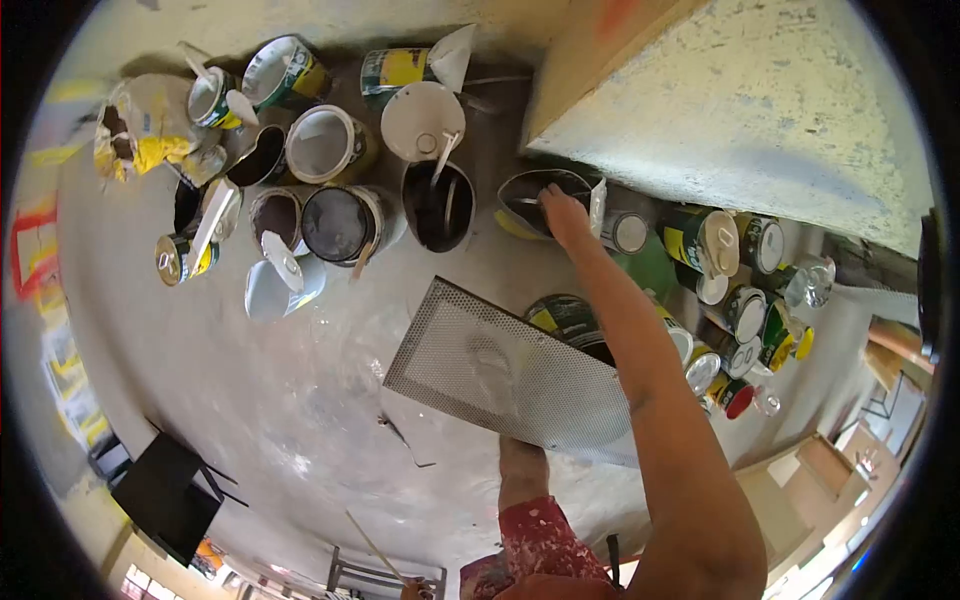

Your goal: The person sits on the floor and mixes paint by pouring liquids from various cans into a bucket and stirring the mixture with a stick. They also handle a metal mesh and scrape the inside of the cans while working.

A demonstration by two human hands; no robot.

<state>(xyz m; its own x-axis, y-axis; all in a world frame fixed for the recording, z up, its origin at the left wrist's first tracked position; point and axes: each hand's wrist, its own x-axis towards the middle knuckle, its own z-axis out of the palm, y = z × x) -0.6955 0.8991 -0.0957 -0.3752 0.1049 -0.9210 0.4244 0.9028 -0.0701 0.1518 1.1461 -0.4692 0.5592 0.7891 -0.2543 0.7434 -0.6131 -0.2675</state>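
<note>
My right hand (565, 214) reaches into the mouth of an open container (516, 222) by the wall corner. Its fingers are bent together inside, and what they hold is hidden. At the bottom edge, my left hand (415, 590) shows only in part, closed round a thin stick (372, 540). A perforated metal sheet (470, 355) leans slantwise between my leg and the containers, partly over a dark open tin (562, 315). Left of the right hand stands a dark, open-topped container (438, 225) with a pale-handled tool in it.
Paint tins and buckets crowd the wall at the upper left, including a white-lidded bucket (415, 112). More tins (745, 312) stand at the right. A bent metal rod (405, 440) lies on the floor. A black chair (170, 497) is at the lower left.
</note>
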